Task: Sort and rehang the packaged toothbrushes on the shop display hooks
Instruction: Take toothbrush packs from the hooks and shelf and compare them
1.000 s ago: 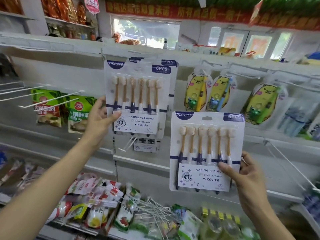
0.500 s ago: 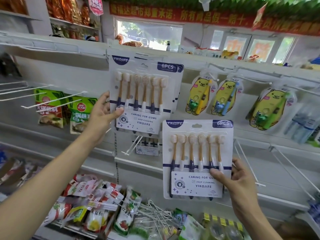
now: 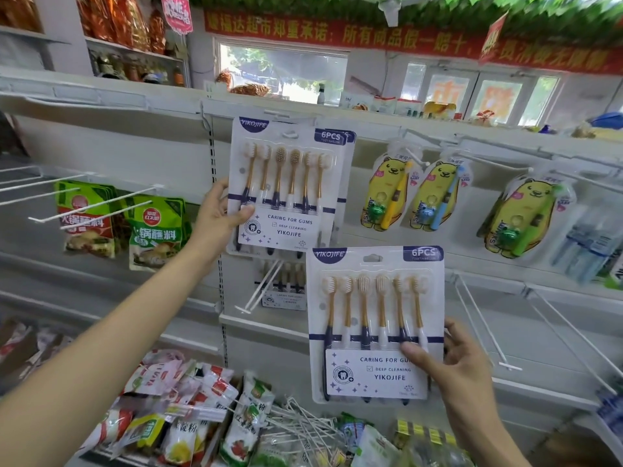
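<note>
My left hand grips the lower left edge of a white six-piece toothbrush pack held high against the shelf back, with at least one like pack behind it. My right hand holds a second identical pack by its lower right edge, lower and to the right, thumb on its front. Behind, a white display hook juts out with another such pack hanging at its base. Yellow bear-shaped children's toothbrush packs hang on hooks to the right.
Bare white hooks stick out at the left above green sauce packets. More bare hooks stand at the right. Below lie snack packets and a pile of loose hooks. Boxed toothbrushes hang far right.
My right hand has moved its pack leftward and a little lower. The left hand keeps its pack against the upper shelf back, almost still.
</note>
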